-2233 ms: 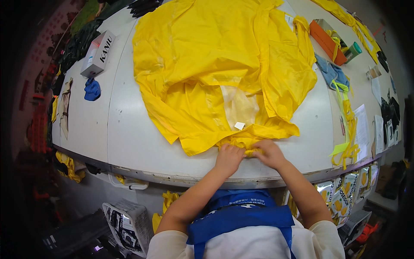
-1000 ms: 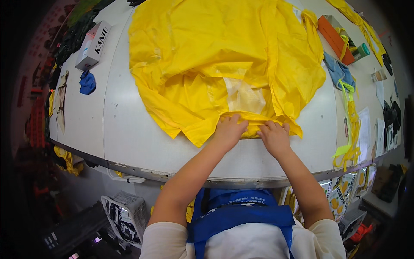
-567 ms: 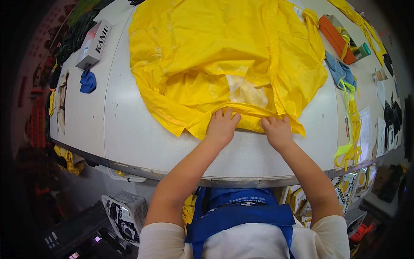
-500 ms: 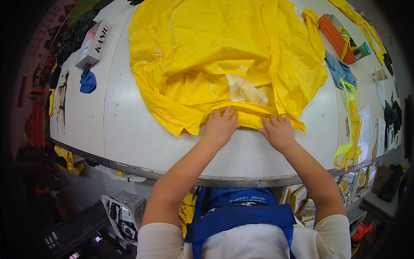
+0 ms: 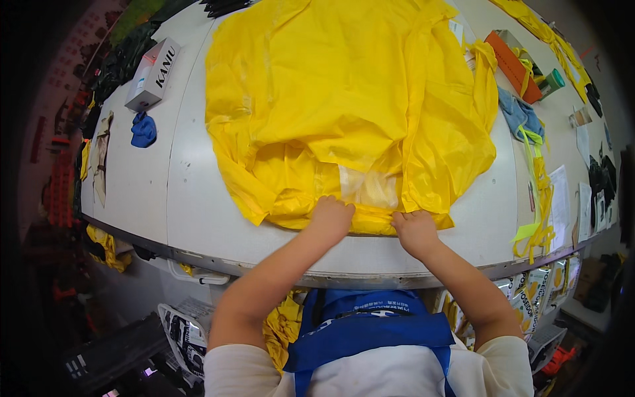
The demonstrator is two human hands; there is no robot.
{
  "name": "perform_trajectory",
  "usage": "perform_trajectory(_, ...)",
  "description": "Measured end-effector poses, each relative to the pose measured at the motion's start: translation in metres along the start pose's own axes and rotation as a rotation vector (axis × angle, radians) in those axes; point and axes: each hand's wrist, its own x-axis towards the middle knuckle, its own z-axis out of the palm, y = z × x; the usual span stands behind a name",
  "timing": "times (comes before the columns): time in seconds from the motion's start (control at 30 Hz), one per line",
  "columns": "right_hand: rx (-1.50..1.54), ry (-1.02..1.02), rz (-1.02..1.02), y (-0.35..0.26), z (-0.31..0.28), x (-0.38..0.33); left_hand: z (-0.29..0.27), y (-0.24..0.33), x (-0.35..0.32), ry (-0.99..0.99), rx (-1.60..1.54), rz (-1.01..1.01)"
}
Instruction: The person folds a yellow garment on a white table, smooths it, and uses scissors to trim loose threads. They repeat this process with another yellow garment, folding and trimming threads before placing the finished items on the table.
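The fingers of the left hand (image 5: 332, 217) and the right hand (image 5: 415, 230) lay flat and spread, gripping nothing, pressing the near folded edge of a yellow plastic raincoat (image 5: 344, 106). The raincoat lay spread over the white tabletop (image 5: 192, 205), reaching away from the hands. Both forearms came up from the lower edge, angled inward. A white box (image 5: 153, 74) lay closed at far left, a crumpled blue cloth (image 5: 143, 130) near it.
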Motion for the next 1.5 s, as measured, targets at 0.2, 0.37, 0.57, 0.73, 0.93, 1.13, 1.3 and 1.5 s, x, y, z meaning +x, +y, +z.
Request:
perform_trajectory(0.2, 0.172, -0.080, 0.230, 0.010, 0.006, -0.011, 0.036, 0.101, 0.020, 0.414, -0.449, 0.051)
perform_trajectory(0.37, 0.371, 0.155, 0.210, 0.034, -0.020, -0.043, 0.041, 0.114, 0.016, 0.514, -0.395, 0.038)
perform_trajectory(0.57, 0.486, 0.022, 0.271, 0.043, -0.014, -0.056, 0.054, 0.129, 0.030, 0.387, -0.290, -0.072)
perform_trajectory(0.73, 0.759, 0.116, 0.411, 0.031, -0.014, -0.058, 0.042, 0.133, 0.022, 0.363, -0.553, -0.121)
perform_trajectory(0.93, 0.738, 0.135, 0.347, 0.022, -0.022, -0.062, 0.030, 0.135, 0.015, 0.247, -0.482, -0.135)
perform_trajectory(1.13, 0.871, 0.133, 0.392, 0.018, -0.019, -0.068, 0.028, 0.119, 0.009, 0.160, -0.566, -0.058)
perform_trajectory(1.3, 0.521, 0.154, 0.156, 0.008, -0.030, -0.067, 0.021, 0.120, 0.002, 0.105, -0.586, -0.184)
perform_trajectory(1.5, 0.214, 0.222, 0.049, -0.002, -0.029, -0.062, 0.035, 0.125, -0.010, 0.461, -0.590, -0.279)
